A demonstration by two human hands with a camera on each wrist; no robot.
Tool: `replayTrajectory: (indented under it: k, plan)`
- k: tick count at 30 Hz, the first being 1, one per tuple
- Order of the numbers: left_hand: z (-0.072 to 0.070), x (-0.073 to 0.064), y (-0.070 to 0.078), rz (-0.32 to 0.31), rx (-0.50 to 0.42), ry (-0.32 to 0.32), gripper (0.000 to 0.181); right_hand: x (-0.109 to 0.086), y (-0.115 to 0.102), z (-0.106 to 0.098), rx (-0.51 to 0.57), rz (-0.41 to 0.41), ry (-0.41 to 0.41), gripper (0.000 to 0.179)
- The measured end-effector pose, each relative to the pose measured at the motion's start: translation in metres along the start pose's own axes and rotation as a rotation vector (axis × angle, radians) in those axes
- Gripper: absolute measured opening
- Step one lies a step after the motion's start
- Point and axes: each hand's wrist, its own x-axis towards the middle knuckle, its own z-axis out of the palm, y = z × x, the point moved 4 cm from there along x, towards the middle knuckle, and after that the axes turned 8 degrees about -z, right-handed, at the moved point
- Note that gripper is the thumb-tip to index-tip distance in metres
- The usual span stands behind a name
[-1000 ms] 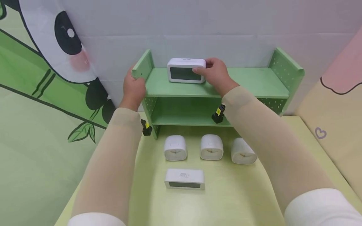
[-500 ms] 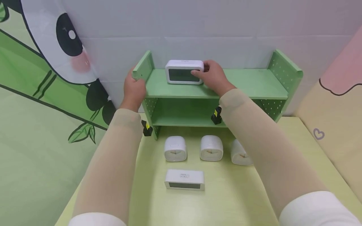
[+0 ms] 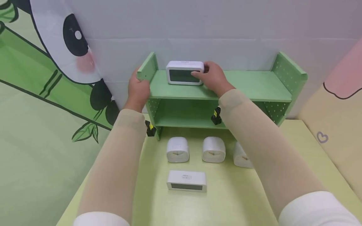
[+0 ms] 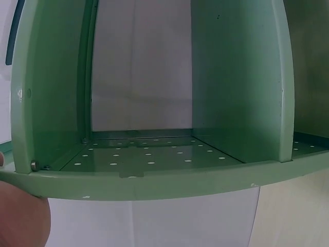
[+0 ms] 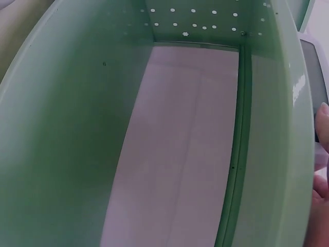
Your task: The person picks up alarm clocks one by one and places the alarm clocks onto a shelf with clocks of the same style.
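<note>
A white digital clock (image 3: 183,76) with a dark screen stands upright on the top board of the green shelf (image 3: 249,84), toward its left end. My right hand (image 3: 214,77) holds it by its right end, thumb over the front of the screen. In the right wrist view, the thumb (image 5: 323,126) lies against the clock's edge at the right border. My left hand (image 3: 138,92) grips the shelf's left side panel (image 3: 147,67); its far fingers are hidden behind the panel. Part of that hand (image 4: 23,216) shows at the lower left of the left wrist view.
On the yellow-green table (image 3: 226,201), three rounded white dial clocks (image 3: 177,149) stand in a row before the shelf, the right one partly behind my right sleeve. A second white digital clock (image 3: 186,181) lies nearer. A grey wall covering (image 3: 209,25) hangs behind.
The digital clock in my right hand has shifted a little left along the top board. My left hand keeps its grip on the side panel. The head view has turned slightly.
</note>
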Motion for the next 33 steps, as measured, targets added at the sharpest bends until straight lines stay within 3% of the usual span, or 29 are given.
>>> replayTrajectory:
  k: [10,22,30,33]
  plan:
    - [0.0068,0.0010,-0.0023,0.003,0.006,-0.013,0.068,0.0026,0.0079,0.0047,-0.006,-0.016,0.003,0.065]
    - [0.0063,-0.0025,0.0013,0.006,0.009,0.002,0.069,0.0002,0.0028,0.0056,0.009,-0.041,-0.003,0.069]
    - [0.0062,-0.0010,0.0019,0.001,0.013,0.000,0.069,-0.0036,0.0001,0.0033,0.079,0.005,-0.016,0.101]
    - [0.0051,-0.0005,0.0009,-0.006,0.006,0.003,0.069,-0.0073,-0.0014,0.0006,0.086,-0.005,-0.006,0.102]
